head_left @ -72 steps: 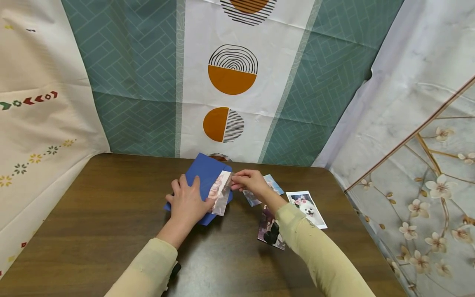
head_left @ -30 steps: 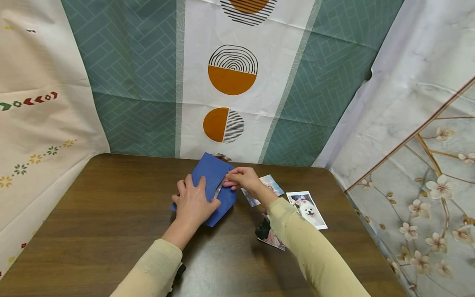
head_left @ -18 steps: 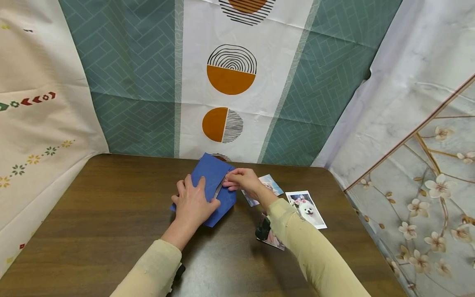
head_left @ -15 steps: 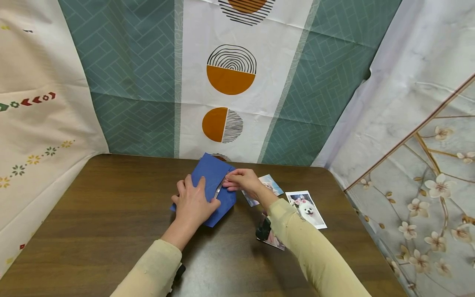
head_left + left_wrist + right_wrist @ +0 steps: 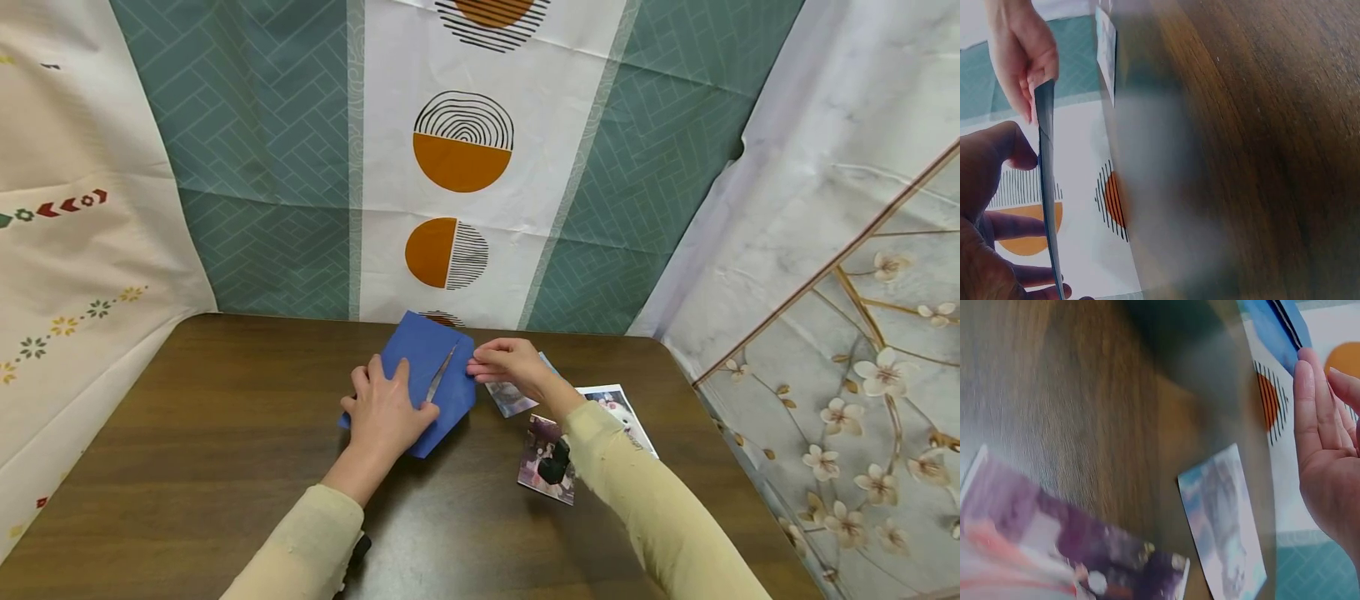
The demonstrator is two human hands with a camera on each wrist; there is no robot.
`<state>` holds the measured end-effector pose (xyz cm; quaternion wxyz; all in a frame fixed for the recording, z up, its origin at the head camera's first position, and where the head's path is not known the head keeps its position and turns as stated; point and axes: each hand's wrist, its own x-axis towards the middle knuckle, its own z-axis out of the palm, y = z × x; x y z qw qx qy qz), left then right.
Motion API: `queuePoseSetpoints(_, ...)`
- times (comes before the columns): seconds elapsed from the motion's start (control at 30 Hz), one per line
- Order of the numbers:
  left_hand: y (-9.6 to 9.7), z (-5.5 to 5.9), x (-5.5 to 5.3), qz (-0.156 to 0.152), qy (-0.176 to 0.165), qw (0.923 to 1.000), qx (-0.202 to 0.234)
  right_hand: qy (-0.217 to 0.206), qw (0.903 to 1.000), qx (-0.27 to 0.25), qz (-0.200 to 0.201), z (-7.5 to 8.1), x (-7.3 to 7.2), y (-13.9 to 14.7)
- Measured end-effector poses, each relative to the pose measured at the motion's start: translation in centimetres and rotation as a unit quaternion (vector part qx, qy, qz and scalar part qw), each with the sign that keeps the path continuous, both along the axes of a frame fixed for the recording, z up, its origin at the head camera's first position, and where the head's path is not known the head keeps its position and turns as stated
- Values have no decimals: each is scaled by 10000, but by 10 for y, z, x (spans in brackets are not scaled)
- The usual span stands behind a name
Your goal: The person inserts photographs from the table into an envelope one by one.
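A blue envelope [image 5: 423,354] is held up off the table, tilted, with a grey sliver in the slit across its face. My left hand [image 5: 386,408] grips it from the left, thumb and fingers on opposite sides, as the left wrist view shows. In the slit, a thin edge of the inserted photo [image 5: 441,375] seems to show. My right hand [image 5: 510,364] is at the envelope's right-hand flap edge, its fingers straight; in the right wrist view the fingertips [image 5: 1302,372] touch the flap's tip. The thumb stands slightly apart from them.
Three photos lie on the right of the wooden table [image 5: 247,467]: a purple-toned one [image 5: 536,467], a bluish one [image 5: 510,398] and a white-bordered dog photo [image 5: 633,425], partly under the right arm. Patterned cloth [image 5: 270,250] hangs behind the table.
The photo, largely visible earlier, has slid into the envelope. My right hand has left the slit and moved right to the flap edge. The left hand keeps its grip.
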<state>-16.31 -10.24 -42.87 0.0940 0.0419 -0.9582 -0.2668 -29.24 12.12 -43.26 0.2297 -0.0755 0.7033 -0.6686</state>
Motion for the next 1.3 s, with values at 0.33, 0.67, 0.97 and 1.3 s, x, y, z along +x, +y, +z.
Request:
queuePoseSetpoints(0.33, -1, 1, 0, -24, -36, 10000, -30, -32, 9998, 162, -128, -1, -1, 49)
queuePoseSetpoints(0.67, -1, 1, 0, -28, -52, 10000, -49, 356, 9978, 559, -64, -13, 9, 97)
queuePoseSetpoints(0.97, -2, 0, 0, 15, -122, 9999, -105, 722, 9889, 1298, 22, -19, 15, 136)
queuePoseSetpoints(1.3, -1, -1, -1, 19, -118, 9998, -127, 1348, 9687, 2068, -267, -16, 15, 149)
